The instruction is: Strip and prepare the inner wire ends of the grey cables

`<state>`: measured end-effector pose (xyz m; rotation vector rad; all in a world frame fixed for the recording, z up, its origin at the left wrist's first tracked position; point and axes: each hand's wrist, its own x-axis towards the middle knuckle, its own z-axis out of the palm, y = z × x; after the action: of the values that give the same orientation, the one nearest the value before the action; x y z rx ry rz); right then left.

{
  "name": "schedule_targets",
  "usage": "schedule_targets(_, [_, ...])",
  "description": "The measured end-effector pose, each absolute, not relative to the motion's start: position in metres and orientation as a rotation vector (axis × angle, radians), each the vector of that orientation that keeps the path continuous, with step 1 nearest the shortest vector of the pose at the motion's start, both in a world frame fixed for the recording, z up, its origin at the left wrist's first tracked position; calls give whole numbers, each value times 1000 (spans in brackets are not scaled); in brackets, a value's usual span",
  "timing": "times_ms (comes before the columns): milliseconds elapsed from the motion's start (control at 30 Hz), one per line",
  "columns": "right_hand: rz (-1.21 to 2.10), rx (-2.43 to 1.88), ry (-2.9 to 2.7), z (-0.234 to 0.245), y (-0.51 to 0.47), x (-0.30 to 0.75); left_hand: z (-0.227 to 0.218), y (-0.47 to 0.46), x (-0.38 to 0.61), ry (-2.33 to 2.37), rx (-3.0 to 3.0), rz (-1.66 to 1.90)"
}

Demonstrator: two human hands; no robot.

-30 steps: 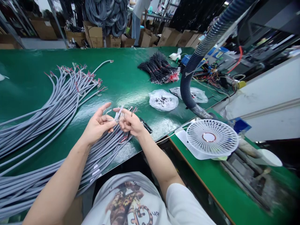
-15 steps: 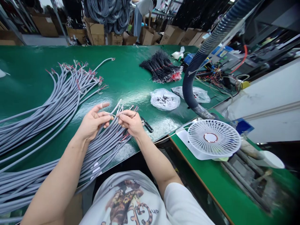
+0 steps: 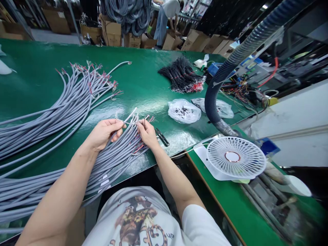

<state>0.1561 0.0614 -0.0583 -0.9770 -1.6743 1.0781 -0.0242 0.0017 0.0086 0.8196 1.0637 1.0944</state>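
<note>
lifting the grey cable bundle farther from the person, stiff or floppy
The farther grey cable bundle would probably feel springy, not limp: its cables lie in wide, smooth curves. It may be heavy to lift whole, with so many long cables together. The thin wires splayed from its ends would likely bend easily.
</note>
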Motion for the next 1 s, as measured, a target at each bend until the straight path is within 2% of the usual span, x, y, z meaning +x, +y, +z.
schedule_targets(100, [1176,-983,-1764,-63,61,159,9,1,-24,1051,829,1082])
schedule_targets(200, [1118,-986,-1675,-56,66,166,10,0,-24,1071,855,1070])
schedule_targets(333, [806,-949,-1527,-21,64,188,9,-2,-23,1125,932,1044])
schedule_targets(500, [430,-687,-2099,27,39,210,9,-4,-19,1173,1088,967])
schedule_targets(600, [143,-602,-2428,35,30,210,10,-6,-17,1190,1152,914])
schedule_targets(733, [-154,-590,-2599,33,30,207,13,-7,-14,1197,1248,870])
schedule_targets(1000, [-168,-630,-2727,39,30,213,15,-8,-15,1158,1304,858])
